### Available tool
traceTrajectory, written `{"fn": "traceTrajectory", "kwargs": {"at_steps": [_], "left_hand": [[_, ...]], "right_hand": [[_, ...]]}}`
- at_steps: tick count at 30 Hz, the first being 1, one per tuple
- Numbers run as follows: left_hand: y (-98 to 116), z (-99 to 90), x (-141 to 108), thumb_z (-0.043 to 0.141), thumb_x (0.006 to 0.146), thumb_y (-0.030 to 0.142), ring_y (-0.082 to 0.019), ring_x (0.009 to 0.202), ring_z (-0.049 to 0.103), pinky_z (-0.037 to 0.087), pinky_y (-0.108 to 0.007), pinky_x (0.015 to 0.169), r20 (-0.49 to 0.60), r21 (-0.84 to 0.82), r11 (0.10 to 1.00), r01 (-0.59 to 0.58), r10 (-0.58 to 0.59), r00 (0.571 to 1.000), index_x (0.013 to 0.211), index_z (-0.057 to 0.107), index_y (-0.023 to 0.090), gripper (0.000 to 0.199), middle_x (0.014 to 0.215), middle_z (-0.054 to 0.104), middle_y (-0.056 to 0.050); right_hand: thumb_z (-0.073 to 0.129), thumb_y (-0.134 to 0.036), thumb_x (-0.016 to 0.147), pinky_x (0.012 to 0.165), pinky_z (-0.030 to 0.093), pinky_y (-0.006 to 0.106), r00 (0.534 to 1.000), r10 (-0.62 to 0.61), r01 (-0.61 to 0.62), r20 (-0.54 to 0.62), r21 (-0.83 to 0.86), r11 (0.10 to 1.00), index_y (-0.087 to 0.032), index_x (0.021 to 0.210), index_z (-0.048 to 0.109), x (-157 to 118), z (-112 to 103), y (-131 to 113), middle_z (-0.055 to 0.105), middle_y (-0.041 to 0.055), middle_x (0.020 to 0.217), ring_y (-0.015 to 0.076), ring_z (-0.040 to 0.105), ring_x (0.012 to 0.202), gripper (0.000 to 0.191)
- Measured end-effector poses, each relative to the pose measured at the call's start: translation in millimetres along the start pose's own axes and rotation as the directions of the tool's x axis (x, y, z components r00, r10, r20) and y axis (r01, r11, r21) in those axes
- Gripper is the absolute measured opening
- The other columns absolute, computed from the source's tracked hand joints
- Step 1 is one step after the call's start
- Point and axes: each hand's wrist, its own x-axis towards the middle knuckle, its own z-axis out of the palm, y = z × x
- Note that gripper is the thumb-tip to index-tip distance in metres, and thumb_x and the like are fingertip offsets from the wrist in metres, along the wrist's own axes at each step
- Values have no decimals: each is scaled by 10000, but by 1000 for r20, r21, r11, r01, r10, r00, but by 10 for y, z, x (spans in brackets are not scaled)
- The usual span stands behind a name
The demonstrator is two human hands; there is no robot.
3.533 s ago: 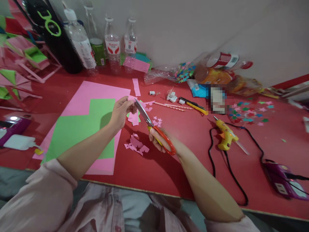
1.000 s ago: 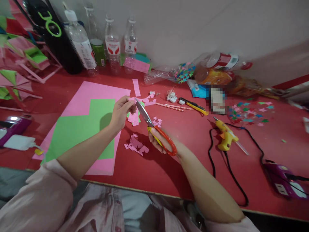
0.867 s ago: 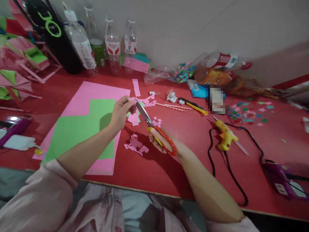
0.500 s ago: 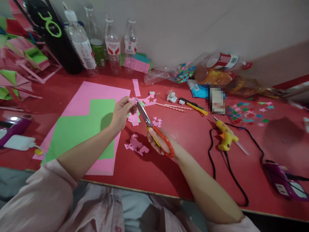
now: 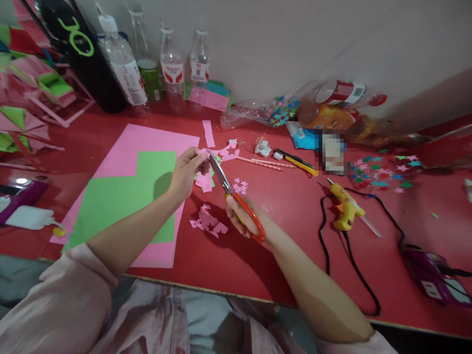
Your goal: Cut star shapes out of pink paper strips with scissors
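Observation:
Between its fingertips, my left hand [image 5: 188, 172] pinches a small piece of pink paper [image 5: 204, 153]. My right hand [image 5: 239, 216] is wrapped round the handles of orange-and-yellow scissors [image 5: 250, 214]. The blades point up and left, their tips at the pink piece, and look nearly closed. Just right of the blades lies a small pile of pink paper stars [image 5: 240, 186]. Pink scraps with star-shaped holes [image 5: 209, 221] rest below, on the red table [image 5: 236, 265]. Beneath my left arm, a green sheet [image 5: 121, 206] lies on a larger pink sheet [image 5: 121, 142].
A yellow glue gun [image 5: 345, 206] with a black cord lies at right, near scattered coloured stars [image 5: 383, 172]. A yellow utility knife [image 5: 297, 163] is at centre back. Plastic bottles [image 5: 172, 69] and a black flask [image 5: 83, 59] stand along the wall. Pink-and-green paper models [image 5: 22, 123] are at left.
Both hands stay in nearly the same place, and the scissors' handles have shifted very slightly. At the far right edge, a reddish form now appears by the wall.

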Motion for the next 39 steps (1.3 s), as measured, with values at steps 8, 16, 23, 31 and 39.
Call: {"fn": "traceTrajectory", "kwargs": {"at_steps": [8,16,23,31,39], "left_hand": [[2,-12,7,544,765,185,-41,470,511,391,-179,488,9,11,1000,1,-1,1000,672,505,187,100,530,572,50],[7,-16,13,543,765,165,-42,471,517,390,-179,482,14,-8,1000,-2,3,1000,664,516,184,107,531,577,47],[14,-27,31,565,783,192,-46,460,510,388,-181,469,-11,-32,999,23,-23,1000,660,526,184,130,521,569,42],[-1,-46,44,600,799,311,-51,501,524,407,-195,499,7,-80,992,95,-95,995,657,519,176,212,563,560,28],[17,-25,38,570,770,198,-58,505,548,432,-195,514,-34,-72,993,91,-94,995,652,493,189,141,562,602,28]], "right_hand": [[387,-595,884,270,269,152,1000,13,-15,-25,-74,997,-208,653,427,5,4,-22,403,-81,312,53,326,237,452],[410,-602,875,260,285,152,999,42,-42,-3,-92,995,-208,645,438,31,-41,-20,426,-74,313,57,347,229,458],[419,-582,878,265,284,144,1000,-3,1,-26,-75,997,-207,633,435,8,-63,-28,425,-78,313,52,340,231,447],[421,-565,878,269,284,153,999,4,-8,-47,-85,996,-207,640,432,20,-48,-21,425,-74,316,58,340,237,429],[452,-560,863,272,284,153,998,53,-54,-20,-49,997,-206,643,447,38,-57,-46,425,-75,306,62,349,232,417]]}}
